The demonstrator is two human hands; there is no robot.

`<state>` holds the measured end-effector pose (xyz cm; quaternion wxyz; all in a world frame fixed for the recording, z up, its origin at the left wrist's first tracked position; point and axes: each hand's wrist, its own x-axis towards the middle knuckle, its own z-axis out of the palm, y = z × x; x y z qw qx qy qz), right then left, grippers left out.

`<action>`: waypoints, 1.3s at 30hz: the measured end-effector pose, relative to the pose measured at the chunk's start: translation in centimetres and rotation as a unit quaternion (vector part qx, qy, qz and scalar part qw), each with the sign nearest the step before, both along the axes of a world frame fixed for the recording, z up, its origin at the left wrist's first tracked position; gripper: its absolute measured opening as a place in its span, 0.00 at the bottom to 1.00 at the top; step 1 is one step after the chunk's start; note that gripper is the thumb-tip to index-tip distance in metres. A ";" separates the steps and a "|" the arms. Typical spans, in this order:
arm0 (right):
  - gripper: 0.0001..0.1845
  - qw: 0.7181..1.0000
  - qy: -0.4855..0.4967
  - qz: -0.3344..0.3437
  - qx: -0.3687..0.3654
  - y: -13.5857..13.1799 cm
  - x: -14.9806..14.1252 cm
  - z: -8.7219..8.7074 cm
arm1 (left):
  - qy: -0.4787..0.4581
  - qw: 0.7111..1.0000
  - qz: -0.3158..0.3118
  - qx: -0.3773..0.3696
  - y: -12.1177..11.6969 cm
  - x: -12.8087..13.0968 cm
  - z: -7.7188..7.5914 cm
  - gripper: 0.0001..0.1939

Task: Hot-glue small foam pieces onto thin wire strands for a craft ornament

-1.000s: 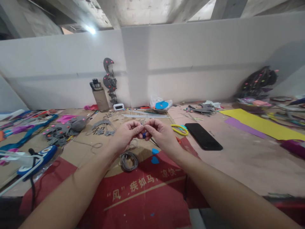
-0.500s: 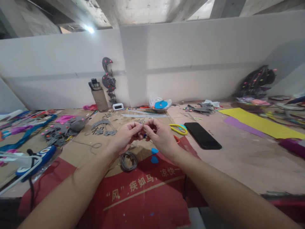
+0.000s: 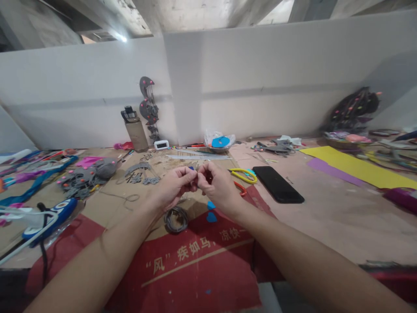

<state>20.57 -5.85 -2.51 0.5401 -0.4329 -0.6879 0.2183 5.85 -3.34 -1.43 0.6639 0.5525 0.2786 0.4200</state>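
My left hand (image 3: pixel 178 184) and my right hand (image 3: pixel 213 184) meet over the cardboard (image 3: pixel 192 265), fingertips pinched together. Whatever sits between them is too small to make out. Just below the left hand lies a coil of grey cord (image 3: pixel 176 219). Two blue paper pieces (image 3: pixel 211 216) rest on the cardboard under my right wrist. Right of the right hand are tools with yellow (image 3: pixel 243 175) and orange handles (image 3: pixel 240 188); their other ends are partly hidden. Grey cut-out shapes (image 3: pixel 142 173) lie to the left of my hands.
A black phone (image 3: pixel 278 184) lies to the right, with yellow sheet (image 3: pixel 361 167) beyond. A bottle (image 3: pixel 135 132) and a bowl (image 3: pixel 221 142) stand by the wall. At left are a blue-and-white power strip (image 3: pixel 50 221) and a grey piece with coloured pins (image 3: pixel 87 176).
My fingertips have shifted slightly, still close together. More of the yellow and orange handles now shows beside my right hand. The things on the table have stayed put.
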 end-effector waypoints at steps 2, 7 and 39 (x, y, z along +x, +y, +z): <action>0.04 0.999 0.006 0.042 0.004 -0.5 0.0 0.5 | -0.021 0.999 0.032 -0.019 0.2 -0.2 0.2 0.12; 0.18 0.914 -0.122 0.385 -0.029 -3.4 -0.3 2.3 | -0.027 0.996 0.074 -0.050 0.9 -0.9 0.5 0.11; 0.04 1.000 0.017 0.006 -0.018 0.5 0.5 -0.6 | 0.252 0.921 0.118 0.271 -0.2 -0.8 0.9 0.12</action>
